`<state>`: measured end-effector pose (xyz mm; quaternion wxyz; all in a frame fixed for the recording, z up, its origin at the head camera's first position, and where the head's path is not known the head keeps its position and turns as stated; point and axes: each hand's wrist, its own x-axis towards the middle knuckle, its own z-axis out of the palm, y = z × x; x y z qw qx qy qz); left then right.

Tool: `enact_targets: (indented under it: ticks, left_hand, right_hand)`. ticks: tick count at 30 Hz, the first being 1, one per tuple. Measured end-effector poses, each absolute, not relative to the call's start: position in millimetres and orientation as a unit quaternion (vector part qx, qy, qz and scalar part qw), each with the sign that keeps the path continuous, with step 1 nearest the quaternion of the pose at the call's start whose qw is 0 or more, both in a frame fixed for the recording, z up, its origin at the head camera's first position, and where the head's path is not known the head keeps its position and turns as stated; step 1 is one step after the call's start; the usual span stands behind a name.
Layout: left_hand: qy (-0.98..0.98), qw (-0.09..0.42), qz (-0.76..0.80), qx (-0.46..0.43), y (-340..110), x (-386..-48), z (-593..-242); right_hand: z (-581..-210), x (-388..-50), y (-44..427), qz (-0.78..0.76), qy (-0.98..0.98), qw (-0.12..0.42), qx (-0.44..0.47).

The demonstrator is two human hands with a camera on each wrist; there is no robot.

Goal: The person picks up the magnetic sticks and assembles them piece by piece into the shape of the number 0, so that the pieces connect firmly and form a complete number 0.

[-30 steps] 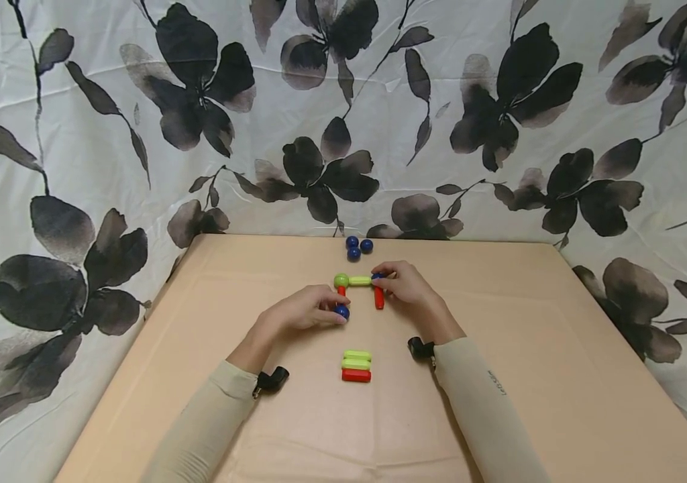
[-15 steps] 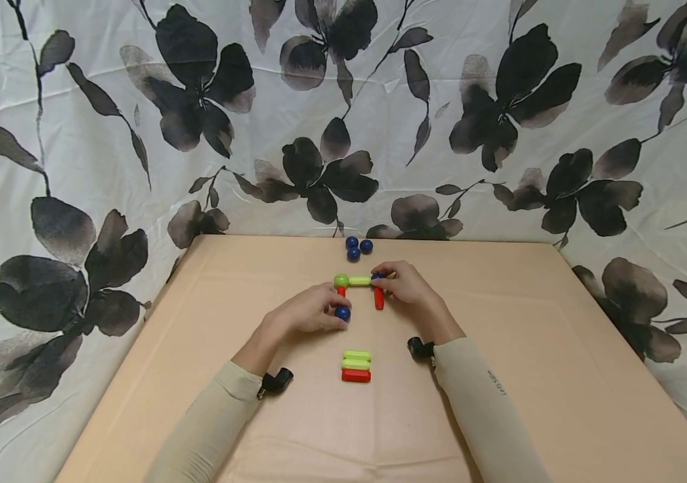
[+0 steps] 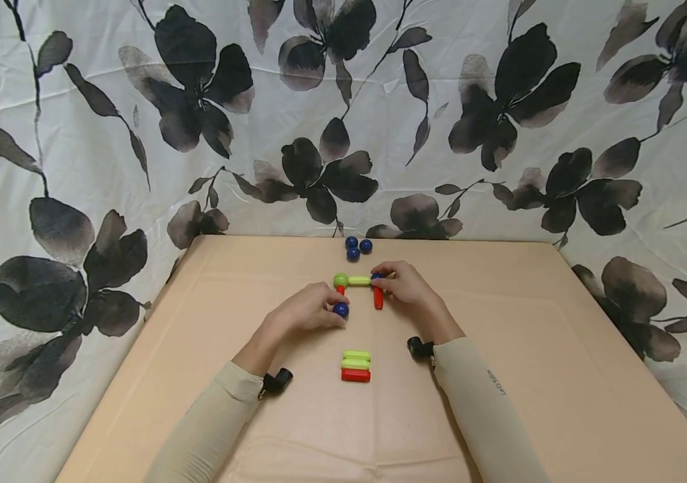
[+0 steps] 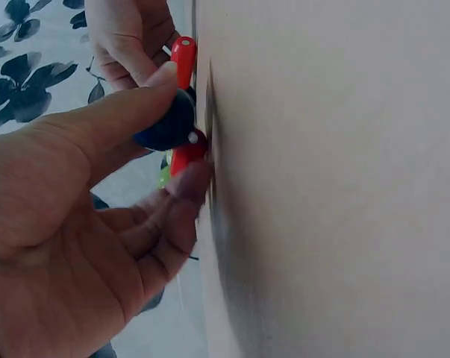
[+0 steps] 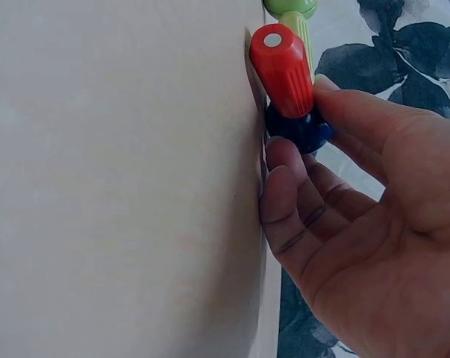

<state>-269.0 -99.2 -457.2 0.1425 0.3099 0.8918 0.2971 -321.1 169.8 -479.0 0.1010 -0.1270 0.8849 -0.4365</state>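
Left hand (image 3: 304, 308): the thumb and fingers pinch a dark blue ball (image 4: 165, 128), the thumb lying across its side while the remaining fingers bend loosely below. The ball sits at the near end of the left-hand red rod (image 3: 340, 290); whether the two touch cannot be told. In the left wrist view, a small silvery disc shows on the end of this rod, beside the ball.

Right hand (image 3: 406, 285): the thumb and fingertips are clamped on a second blue ball (image 5: 307, 133), from which the right-hand red rod (image 5: 280, 71) projects toward the person, its end bearing a silvery disc.

Between the hands, a light green rod (image 3: 359, 281) runs crosswise from a green ball (image 3: 340, 280) to the ball in the right hand. The left-hand red rod extends from the green ball toward the person, roughly parallel to the other red rod.

Beyond the hands, a cluster of three blue balls (image 3: 352, 254) rests near the far edge of the tan tabletop (image 3: 500, 402). Nearer the person, two light green rods (image 3: 356, 359) and a spare red rod (image 3: 355, 376) lie side by side. Beige sleeves (image 3: 482, 396) cover both forearms; a floral cloth (image 3: 416, 141) hangs behind.
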Motion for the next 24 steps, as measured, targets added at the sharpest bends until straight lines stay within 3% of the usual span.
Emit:
enact_targets:
  ticks: [6, 13, 24]
  left_hand:
    - [0.893, 0.153, 0.306, 0.291, -97.7, -268.2, -457.2]
    - [0.913, 0.124, 0.224, 0.318, -87.6, -266.6, -456.4]
    - [0.918, 0.082, 0.227, 0.313, -86.0, -262.1, -457.2]
  right_hand:
    - [-477.9, -320.4, 169.0, -0.434, 0.886, 0.103, -0.125]
    - [-476.6, -322.8, 168.7, -0.430, 0.888, 0.098, -0.130]
    - [-477.7, -321.6, 168.5, -0.432, 0.887, 0.103, -0.125]
